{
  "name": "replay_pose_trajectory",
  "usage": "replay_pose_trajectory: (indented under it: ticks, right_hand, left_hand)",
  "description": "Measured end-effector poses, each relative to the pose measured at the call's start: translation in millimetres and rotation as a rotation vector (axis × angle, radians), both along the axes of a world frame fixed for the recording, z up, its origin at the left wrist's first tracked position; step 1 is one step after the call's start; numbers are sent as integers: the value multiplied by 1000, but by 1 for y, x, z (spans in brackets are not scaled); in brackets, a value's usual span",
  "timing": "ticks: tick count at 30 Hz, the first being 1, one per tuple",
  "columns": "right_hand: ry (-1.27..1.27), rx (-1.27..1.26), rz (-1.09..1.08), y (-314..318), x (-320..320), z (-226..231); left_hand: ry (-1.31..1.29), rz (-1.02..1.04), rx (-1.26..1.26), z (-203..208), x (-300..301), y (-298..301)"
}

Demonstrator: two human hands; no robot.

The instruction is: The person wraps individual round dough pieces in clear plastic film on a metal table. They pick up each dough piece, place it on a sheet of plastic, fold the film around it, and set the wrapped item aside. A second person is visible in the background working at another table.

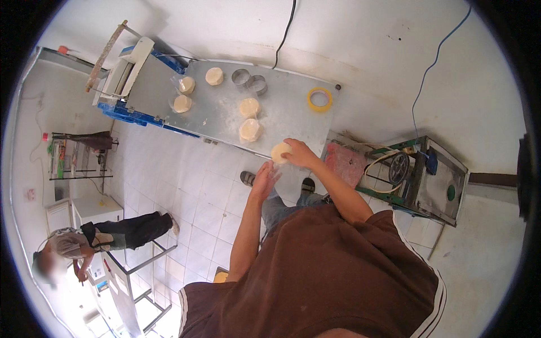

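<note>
At the table's front edge, my right hand [300,153] is closed on a pale round of flat dough [279,152], gripping it from the right. Just below and left of it, my left hand [262,180] is closed on a clear plastic bag [276,171], whose outline is faint. Whether the round is partly inside the bag, I cannot tell. Two bagged dough stacks, one farther [249,107] and one nearer [250,130], sit on the table left of my hands. More pale rounds, including a back one [214,76] and a left one [182,103], lie farther left.
Two metal rings [241,78] and a yellow tape roll [319,99] rest on the floury metal table [293,115]. A roller machine [127,73] adjoins its left end. At right stands a green-framed machine with a pulley wheel [399,168]. Another person [73,245] is at far left.
</note>
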State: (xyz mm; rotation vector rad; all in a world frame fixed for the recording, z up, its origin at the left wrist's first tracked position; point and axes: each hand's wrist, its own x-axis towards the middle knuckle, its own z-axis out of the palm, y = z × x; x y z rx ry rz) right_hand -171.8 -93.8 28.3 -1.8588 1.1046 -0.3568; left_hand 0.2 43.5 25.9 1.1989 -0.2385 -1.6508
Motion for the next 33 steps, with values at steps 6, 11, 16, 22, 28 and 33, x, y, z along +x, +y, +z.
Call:
replay_pose_trajectory:
  ticks: [6,11,16,22,28,33]
  right_hand:
    - [-115,245,-27,8,4,-7]
    - [-4,58,-6,13,9,-12]
    - [-10,133,-47,8,9,-17]
    - [-59,150,-43,5,8,-23]
    - [-152,291,-13,5,6,-27]
    - [-247,367,-38,14,8,-33]
  left_hand:
    - [142,52,-13,13,-6,-10]
    - [106,55,-44,-4,-7,-14]
    - [19,119,-4,-20,-11,-11]
    - [-45,187,11,-14,-21,-13]
    - [-336,324,-15,-9,-44,-17]
    - [-383,352,-45,-2,-35,-15]
